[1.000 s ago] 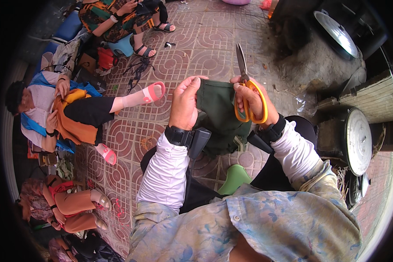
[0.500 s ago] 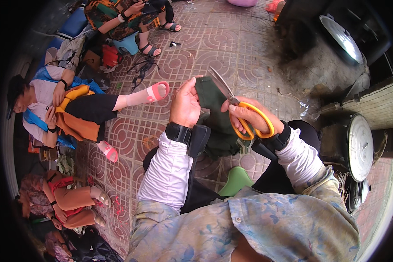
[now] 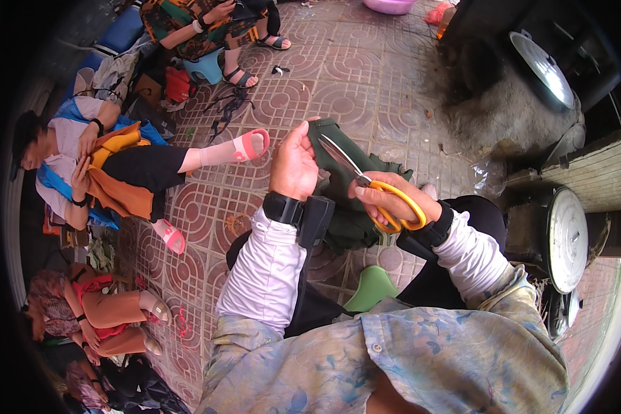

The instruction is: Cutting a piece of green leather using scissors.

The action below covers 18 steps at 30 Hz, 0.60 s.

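Note:
A dark green cloth garment hangs in front of me, its top edge pinched in my left hand. Its lower folds droop between my knees, and part of it shows beyond my right hand. That hand is closed round the yellow handles of a pair of scissors. The blades point up and left, lying over the cloth just right of my left fingers; they look nearly together. Whether they touch the fabric, I cannot tell.
A green plastic stool stands below the cloth. Lidded pots and a sooty clay stove are on the right. On the left sit several people, one with orange cloth on the lap. A pink basin lies far ahead.
My right hand has brought the scissors' tips down and left onto the line of the cloth. More of the garment now shows spread out to the right. My left hand has barely moved.

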{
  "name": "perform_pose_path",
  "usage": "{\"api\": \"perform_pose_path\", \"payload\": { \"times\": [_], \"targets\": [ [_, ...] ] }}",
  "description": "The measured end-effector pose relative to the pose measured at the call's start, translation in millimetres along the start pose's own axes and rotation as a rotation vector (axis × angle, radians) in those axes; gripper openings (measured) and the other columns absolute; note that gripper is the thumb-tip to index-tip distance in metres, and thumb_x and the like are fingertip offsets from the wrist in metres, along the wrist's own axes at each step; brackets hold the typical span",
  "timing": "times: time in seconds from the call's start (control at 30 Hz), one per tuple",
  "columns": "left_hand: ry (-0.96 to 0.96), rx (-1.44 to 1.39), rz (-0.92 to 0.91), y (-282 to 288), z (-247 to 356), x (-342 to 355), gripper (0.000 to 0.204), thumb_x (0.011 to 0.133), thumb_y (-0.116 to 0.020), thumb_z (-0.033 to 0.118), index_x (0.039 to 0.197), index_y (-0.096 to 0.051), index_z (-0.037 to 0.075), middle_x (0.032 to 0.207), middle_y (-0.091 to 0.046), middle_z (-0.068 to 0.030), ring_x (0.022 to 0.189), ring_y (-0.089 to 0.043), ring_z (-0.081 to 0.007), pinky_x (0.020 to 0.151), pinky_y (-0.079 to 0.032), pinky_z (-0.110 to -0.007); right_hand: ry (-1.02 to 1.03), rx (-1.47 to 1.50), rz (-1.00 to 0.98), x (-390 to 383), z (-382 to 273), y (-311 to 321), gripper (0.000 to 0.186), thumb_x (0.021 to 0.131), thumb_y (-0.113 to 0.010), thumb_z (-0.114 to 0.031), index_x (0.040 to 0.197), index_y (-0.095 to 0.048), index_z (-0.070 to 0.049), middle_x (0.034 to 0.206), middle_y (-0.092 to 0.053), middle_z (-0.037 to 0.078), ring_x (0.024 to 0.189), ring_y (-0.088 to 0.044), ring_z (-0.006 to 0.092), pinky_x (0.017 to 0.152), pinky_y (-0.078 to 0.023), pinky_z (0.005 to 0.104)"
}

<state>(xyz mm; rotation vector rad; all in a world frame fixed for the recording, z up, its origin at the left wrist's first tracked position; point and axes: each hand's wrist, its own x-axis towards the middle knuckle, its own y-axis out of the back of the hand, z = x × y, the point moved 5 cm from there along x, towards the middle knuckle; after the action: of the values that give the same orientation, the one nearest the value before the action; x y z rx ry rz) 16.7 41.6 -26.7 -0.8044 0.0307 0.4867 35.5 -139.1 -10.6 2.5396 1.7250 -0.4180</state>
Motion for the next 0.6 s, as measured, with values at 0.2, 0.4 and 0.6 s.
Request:
{"api": "perform_pose_path", "payload": {
  "times": [0.2,0.4,0.6],
  "targets": [
    [-0.004,0.009,-0.012,-1.3,0.9,-1.5,0.029,0.094,-0.048,0.020,0.112,-0.056,0.000,0.104,-0.064,-0.0123,0.097,-0.061,-0.0211,0.089,-0.046,-0.035,0.038,0.014,0.024,3.8,-2.3,-0.8,0.025,0.093,-0.054,-0.033,0.089,-0.053,-0.008,0.062,-0.049,-0.002,0.050,-0.049,0.0057,0.046,-0.039,0.0208],
    [-0.002,-0.018,-0.046,-2.1,-0.1,-0.8,0.030,0.094,-0.049,0.022,0.113,-0.055,0.000,0.106,-0.064,-0.0120,0.098,-0.061,-0.0210,0.090,-0.046,-0.035,0.039,0.071,0.026,6.7,0.1,-1.0,0.024,0.093,-0.054,-0.032,0.089,-0.053,-0.008,0.062,-0.049,-0.002,0.050,-0.048,0.0055,0.047,-0.039,0.0205],
    [0.040,-0.083,-0.057,-4.7,-1.5,-1.1,0.027,0.094,-0.051,0.023,0.109,-0.057,0.001,0.106,-0.064,-0.0112,0.098,-0.060,-0.0202,0.090,-0.046,-0.035,0.059,0.092,0.041,5.9,-1.9,-2.9,0.022,0.093,-0.054,-0.029,0.090,-0.053,-0.008,0.061,-0.047,-0.002,0.050,-0.046,0.0049,0.046,-0.038,0.0200]
  ]
}}
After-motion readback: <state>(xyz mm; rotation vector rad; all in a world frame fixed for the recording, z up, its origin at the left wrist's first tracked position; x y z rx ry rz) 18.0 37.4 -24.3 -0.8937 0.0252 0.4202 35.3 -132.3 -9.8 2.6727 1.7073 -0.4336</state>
